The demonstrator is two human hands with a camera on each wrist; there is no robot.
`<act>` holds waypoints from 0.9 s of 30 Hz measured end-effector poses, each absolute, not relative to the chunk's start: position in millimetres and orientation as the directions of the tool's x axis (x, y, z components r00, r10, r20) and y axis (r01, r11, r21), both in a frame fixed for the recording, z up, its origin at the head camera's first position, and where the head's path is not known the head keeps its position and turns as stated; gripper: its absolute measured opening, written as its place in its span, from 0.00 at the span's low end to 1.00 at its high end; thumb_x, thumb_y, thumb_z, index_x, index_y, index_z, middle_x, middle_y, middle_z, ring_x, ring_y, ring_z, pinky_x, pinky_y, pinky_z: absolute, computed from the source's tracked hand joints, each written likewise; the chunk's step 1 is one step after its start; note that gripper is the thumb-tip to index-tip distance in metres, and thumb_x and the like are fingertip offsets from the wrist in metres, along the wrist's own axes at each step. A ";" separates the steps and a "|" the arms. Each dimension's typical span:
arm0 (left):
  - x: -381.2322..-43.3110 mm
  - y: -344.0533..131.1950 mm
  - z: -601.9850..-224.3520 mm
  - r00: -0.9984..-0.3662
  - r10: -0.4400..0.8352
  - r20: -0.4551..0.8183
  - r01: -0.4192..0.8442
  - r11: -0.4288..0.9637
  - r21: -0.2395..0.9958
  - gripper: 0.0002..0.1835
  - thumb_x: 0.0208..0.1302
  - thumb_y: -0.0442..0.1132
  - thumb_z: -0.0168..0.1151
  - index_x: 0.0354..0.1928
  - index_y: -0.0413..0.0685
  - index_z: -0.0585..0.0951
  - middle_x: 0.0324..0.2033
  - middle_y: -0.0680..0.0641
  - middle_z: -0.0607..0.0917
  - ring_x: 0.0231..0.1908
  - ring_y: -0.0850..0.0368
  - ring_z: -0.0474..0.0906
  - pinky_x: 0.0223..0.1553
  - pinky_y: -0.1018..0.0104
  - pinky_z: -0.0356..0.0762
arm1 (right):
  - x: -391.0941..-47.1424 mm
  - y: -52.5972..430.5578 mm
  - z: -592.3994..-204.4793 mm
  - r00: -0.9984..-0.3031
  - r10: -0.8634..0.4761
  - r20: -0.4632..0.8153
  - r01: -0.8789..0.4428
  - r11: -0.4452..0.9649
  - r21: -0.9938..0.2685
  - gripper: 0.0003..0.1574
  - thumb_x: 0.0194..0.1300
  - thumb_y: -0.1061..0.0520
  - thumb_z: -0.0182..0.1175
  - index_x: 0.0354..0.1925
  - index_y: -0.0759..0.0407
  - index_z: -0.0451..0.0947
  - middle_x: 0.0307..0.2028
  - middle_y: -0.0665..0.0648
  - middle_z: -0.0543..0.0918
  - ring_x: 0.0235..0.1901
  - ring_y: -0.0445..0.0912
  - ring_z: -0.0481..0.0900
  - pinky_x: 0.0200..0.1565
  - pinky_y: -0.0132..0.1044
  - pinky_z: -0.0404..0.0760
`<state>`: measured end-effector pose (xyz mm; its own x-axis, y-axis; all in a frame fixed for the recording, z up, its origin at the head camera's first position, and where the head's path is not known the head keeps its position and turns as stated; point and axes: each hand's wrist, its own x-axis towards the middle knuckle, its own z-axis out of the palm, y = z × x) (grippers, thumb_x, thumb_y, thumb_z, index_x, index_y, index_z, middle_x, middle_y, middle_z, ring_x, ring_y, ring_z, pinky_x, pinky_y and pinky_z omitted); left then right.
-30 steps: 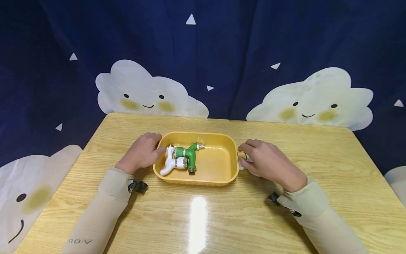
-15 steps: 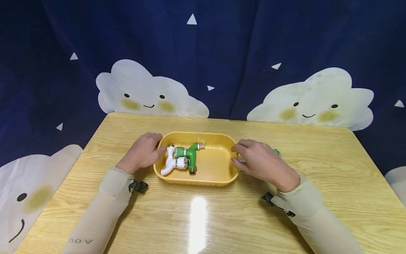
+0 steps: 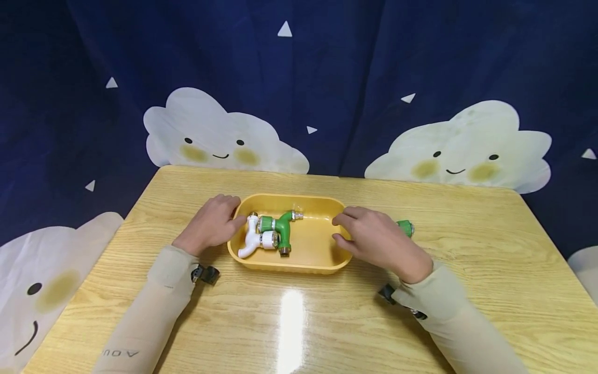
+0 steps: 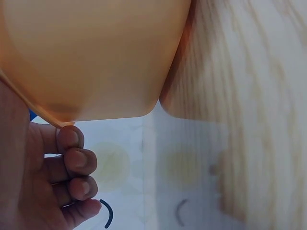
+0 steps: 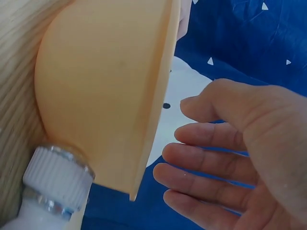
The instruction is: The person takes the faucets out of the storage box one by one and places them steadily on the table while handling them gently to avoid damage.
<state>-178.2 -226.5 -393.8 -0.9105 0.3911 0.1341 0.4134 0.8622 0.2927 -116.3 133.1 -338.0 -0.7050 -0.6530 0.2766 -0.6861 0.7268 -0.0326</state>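
Observation:
A yellow plastic basin (image 3: pixel 291 268) stands on the table in the head view. In its left half lie a white tap (image 3: pixel 250 240) and a green tap (image 3: pixel 282 226), side by side. My left hand (image 3: pixel 210 226) holds the basin's left end, thumb over the rim and fingers curled outside, as the left wrist view also shows. Over the basin's right end hovers my right hand (image 3: pixel 374 236), fingers spread and bent a little, nothing between them. A white ribbed tap knob (image 5: pixel 58 177) stands right beside the basin's outer wall in the right wrist view.
Behind my right hand a green ribbed knob (image 3: pixel 405 227) shows on the wooden table (image 3: pixel 486 249), the rest of it hidden. A dark blue curtain (image 3: pixel 336 78) with clouds hangs along the table's back edge.
My right hand has moved left, from outside the basin's right end to over its rim. The green knob behind it has come into view. My left hand keeps its hold.

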 end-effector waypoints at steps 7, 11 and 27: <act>-178.3 -226.0 -392.9 -0.917 0.381 0.122 0.400 0.866 0.300 0.14 0.69 0.45 0.53 0.25 0.50 0.70 0.23 0.48 0.70 0.30 0.50 0.68 0.35 0.60 0.63 | -117.1 122.3 -338.0 -0.685 -0.674 0.276 -0.707 0.707 -0.027 0.13 0.64 0.52 0.69 0.43 0.60 0.86 0.37 0.54 0.87 0.32 0.45 0.84 0.36 0.41 0.86; -178.3 -225.8 -392.2 -0.917 0.380 0.124 0.399 0.864 0.306 0.14 0.69 0.45 0.53 0.25 0.50 0.70 0.22 0.48 0.70 0.29 0.50 0.67 0.35 0.60 0.63 | -117.6 117.1 -338.8 -0.662 -0.694 0.284 -0.726 0.688 -0.011 0.12 0.64 0.53 0.70 0.42 0.60 0.86 0.35 0.53 0.86 0.29 0.44 0.83 0.33 0.38 0.84; -178.3 -226.2 -393.5 -0.914 0.385 0.126 0.405 0.866 0.292 0.14 0.69 0.45 0.53 0.25 0.50 0.70 0.22 0.48 0.70 0.28 0.51 0.66 0.34 0.62 0.61 | -115.9 99.2 -340.4 -0.650 -0.716 0.255 -0.744 0.668 -0.020 0.10 0.65 0.52 0.68 0.42 0.57 0.86 0.34 0.51 0.84 0.27 0.40 0.78 0.28 0.34 0.80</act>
<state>-178.3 -226.2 -393.5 -0.9141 0.3853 0.1260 0.4054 0.8663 0.2917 -115.9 99.2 -340.4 -0.6501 -0.7158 0.2550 -0.7436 0.6683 -0.0199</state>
